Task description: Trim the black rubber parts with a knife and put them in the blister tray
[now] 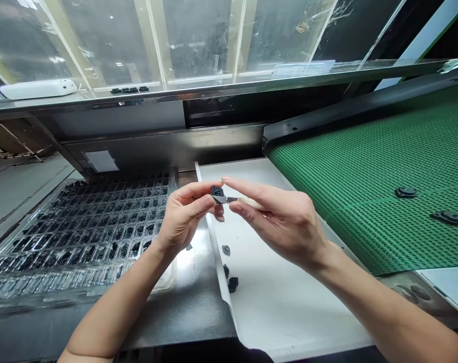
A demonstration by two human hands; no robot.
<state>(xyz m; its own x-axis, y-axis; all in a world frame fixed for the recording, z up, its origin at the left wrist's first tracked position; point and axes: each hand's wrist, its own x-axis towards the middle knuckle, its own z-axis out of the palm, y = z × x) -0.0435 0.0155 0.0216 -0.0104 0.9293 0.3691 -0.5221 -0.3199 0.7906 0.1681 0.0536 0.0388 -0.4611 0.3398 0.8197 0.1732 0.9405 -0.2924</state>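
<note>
Holding a small black part [217, 191] up over the white tray [289, 312], near its left edge. Pinching it between thumb and fingers of left hand [181, 214], grip closed on the rim. Gripping a small knife [232, 200] in right hand [285, 222], blade across the part's lower edge; can't tell whether actually cutting in.

Handling, best guess: very light, probably moulded plastic or rubber. Can't judge stiff vs springy by eye. Likely to twist or slip out of fingertips under side load, with some chance of nicking fine detail. Best to take hold by opposite sides of outer rim, thumb clear of blade.

Below the hands, along the white tray's left side: more loose dark parts [226, 250]. Off left on the metal desk [191, 312]: clear tray [170, 283] with rows of similar parts. Off right: green belt [357, 161] with two more [405, 192], well apart from hands. Across the back: shelf [214, 92] with white box [40, 89], few black pieces [129, 90].
</note>
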